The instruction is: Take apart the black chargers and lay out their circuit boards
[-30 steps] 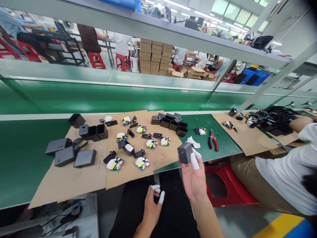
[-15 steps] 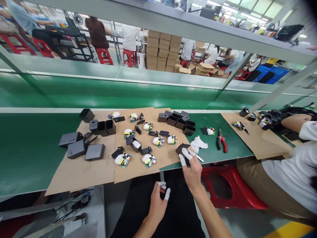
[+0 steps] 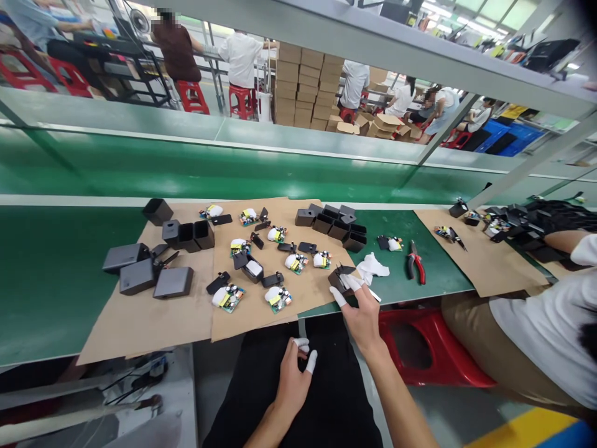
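Observation:
At the cardboard's right front edge stands a small black adapter case [image 3: 336,277] with a dark piece sticking up at its top. My right hand [image 3: 364,314] grips this case, thumb at the front and fingers on its right side. White finger covers are on the fingertips. My left hand [image 3: 295,376] rests above my lap, its thumb apart from the curled fingers, holding nothing. Close by the case are a crumpled white cloth [image 3: 372,267] and a thin white strip [image 3: 374,297]. Left of it lie several circuit boards [image 3: 278,299] with white and yellow parts, and several small black pieces [image 3: 273,280].
Brown cardboard [image 3: 177,323] covers part of the green table [image 3: 41,280]. Black housings [image 3: 173,283] stand at left, more open cases [image 3: 326,223] at the back. Red-handled pliers [image 3: 415,264] lie at right. A co-worker [image 3: 536,317] sits right, near a red stool [image 3: 433,361].
My right thumb and fingers have spread slightly wider around the case, which stays at about the same place. My left hand has barely moved. The view has shifted a little.

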The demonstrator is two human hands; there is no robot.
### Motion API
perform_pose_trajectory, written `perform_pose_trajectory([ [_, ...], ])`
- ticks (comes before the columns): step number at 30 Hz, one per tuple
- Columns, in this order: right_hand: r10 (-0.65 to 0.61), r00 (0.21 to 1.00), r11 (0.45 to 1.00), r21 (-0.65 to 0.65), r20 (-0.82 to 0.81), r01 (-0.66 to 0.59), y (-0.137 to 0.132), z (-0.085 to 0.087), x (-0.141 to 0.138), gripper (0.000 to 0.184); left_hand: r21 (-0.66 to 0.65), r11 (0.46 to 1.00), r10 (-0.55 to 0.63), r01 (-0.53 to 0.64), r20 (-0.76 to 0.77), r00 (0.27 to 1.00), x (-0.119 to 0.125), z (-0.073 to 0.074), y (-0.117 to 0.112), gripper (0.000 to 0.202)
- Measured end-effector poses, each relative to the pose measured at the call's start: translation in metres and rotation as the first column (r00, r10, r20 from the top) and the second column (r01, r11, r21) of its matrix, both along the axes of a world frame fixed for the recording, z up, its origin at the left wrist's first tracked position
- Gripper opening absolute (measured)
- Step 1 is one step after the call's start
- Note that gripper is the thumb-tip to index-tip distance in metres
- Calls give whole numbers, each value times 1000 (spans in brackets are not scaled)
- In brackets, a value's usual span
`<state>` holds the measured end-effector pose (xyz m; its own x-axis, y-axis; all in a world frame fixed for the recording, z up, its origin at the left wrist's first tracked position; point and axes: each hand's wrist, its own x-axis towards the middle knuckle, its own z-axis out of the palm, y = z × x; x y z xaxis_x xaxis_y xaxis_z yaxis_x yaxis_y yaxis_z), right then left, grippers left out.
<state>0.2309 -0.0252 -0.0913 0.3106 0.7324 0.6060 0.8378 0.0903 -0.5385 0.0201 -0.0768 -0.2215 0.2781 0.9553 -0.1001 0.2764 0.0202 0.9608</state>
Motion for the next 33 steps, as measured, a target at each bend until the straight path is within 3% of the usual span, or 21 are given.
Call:
perform_pose_trajectory([
  [4,-93,996,992,85,-10,93,-5,-7,-4,49,8,1000,11,-11,-3,1000,0,-1,-1,31],
  [9,-42,999,994,97,7,41,-6,-6,-4,30,-2,1000,16,-17,-15,1000,1,-3,-1,35],
  [13,-44,999,992,115,-15,45,-3,-4,-5,29,-3,1000,17,-17,-17,1000,1,-1,-1,36],
  [18,-110,989,978,165,-101,126,1,-6,-8,44,10,1000,25,-25,-20,999,1,0,-1,37],
  [24,-50,970,992,104,-238,77,5,-1,-10,19,13,1000,19,-19,-33,999,0,-4,0,38],
  [27,-47,932,994,78,-359,80,4,11,-20,26,12,1000,12,-12,-40,999,0,-5,0,36],
  [29,-48,847,991,80,-530,107,0,24,-32,35,15,1000,11,-10,-41,999,1,-5,0,34],
  [30,-27,737,990,82,-675,112,-3,32,-39,37,16,1000,9,-8,-41,999,1,-4,1,33],
  [31,9,565,991,83,-825,107,-6,40,-46,37,17,1000,5,-5,-41,999,1,-3,1,32],
  [33,88,127,992,98,-988,74,-14,57,-58,33,16,1000,-7,8,-40,999,1,-2,2,29],
])
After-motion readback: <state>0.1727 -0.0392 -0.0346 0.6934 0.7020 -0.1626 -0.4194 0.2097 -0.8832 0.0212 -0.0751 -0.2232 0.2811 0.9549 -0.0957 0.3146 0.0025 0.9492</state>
